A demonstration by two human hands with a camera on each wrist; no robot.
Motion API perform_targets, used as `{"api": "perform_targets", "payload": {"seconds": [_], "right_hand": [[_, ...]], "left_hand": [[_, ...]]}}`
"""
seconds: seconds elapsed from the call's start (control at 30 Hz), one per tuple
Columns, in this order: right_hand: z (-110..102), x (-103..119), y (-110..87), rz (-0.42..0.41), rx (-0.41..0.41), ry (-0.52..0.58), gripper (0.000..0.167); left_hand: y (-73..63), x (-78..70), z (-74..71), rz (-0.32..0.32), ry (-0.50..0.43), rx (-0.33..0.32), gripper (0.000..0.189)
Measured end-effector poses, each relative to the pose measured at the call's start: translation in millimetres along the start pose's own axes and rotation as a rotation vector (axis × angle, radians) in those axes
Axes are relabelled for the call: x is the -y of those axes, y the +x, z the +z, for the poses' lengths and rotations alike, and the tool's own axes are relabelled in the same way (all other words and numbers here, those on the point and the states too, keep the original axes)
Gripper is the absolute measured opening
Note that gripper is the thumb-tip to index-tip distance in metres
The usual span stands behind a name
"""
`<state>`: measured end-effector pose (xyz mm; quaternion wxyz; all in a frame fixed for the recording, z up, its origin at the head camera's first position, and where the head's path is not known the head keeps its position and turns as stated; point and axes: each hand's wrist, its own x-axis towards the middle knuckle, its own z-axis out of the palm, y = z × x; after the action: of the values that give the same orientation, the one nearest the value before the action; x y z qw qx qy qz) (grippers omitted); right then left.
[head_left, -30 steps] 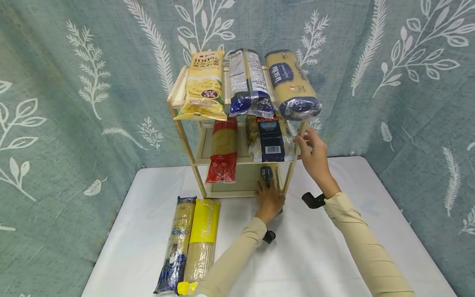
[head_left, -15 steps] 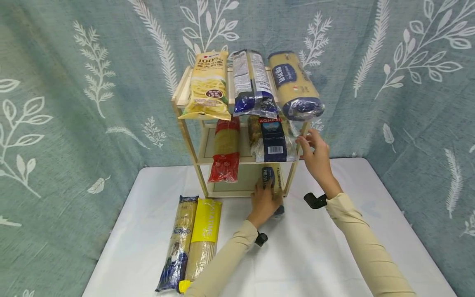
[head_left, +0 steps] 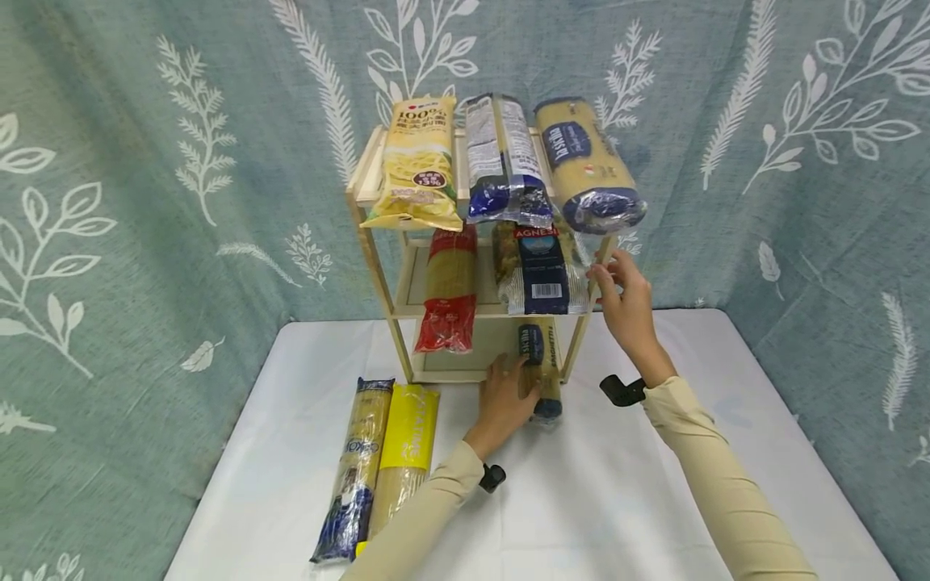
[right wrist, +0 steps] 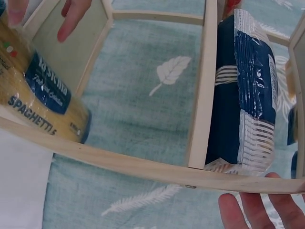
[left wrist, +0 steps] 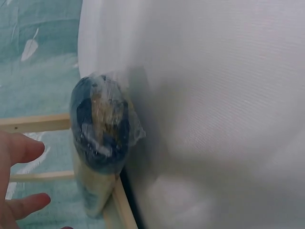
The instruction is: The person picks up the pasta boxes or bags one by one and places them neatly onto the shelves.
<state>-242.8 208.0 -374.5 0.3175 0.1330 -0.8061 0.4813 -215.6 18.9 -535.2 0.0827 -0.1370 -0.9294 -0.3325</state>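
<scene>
A pack of spaghetti (head_left: 541, 375) lies on the bottom shelf of a wooden rack (head_left: 574, 351), its dark blue end sticking out over the front edge. My left hand (head_left: 504, 407) is just left of the pack with fingers spread; in the left wrist view a gap shows between the fingertips (left wrist: 33, 149) and the wrapped blue end. On the rack's right side my right hand (head_left: 628, 303) grips the front upright at middle-shelf height. The right wrist view shows its fingertips (right wrist: 252, 210) against the wood, near a dark blue Agnesi pasta bag (right wrist: 243, 95).
A red-ended pasta pack (head_left: 449, 298) overhangs the middle shelf. On top lie a yellow pasta bag (head_left: 420, 161), a blue-and-silver bag (head_left: 506, 161) and a La Sicilia pack (head_left: 588, 165). Two long packs, one blue-ended (head_left: 356, 468) and one yellow (head_left: 408, 436), lie on the white table (head_left: 617, 500).
My left hand has let go of the spaghetti pack and moved left, uncovering more of it. My right hand stays at the upright. The head view has shifted slightly.
</scene>
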Motion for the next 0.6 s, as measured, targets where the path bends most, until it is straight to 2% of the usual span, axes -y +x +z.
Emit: {"api": "perform_targets", "payload": {"seconds": [0.33, 0.47, 0.6], "right_hand": [[-2.4, -0.2, -0.5, 0.024, 0.034, 0.022, 0.026], [-5.1, 16.8, -1.4, 0.034, 0.045, 0.041, 0.025], [-8.4, 34.9, -2.3, 0.030, 0.049, 0.032, 0.024]], "left_hand": [[-15.4, 11.5, -24.2, 0.038, -0.061, -0.042, 0.049], [-23.0, 15.3, -35.3, 0.035, -0.063, -0.036, 0.048], [-29.7, 17.9, -45.3, 0.041, -0.022, -0.038, 0.050]]}}
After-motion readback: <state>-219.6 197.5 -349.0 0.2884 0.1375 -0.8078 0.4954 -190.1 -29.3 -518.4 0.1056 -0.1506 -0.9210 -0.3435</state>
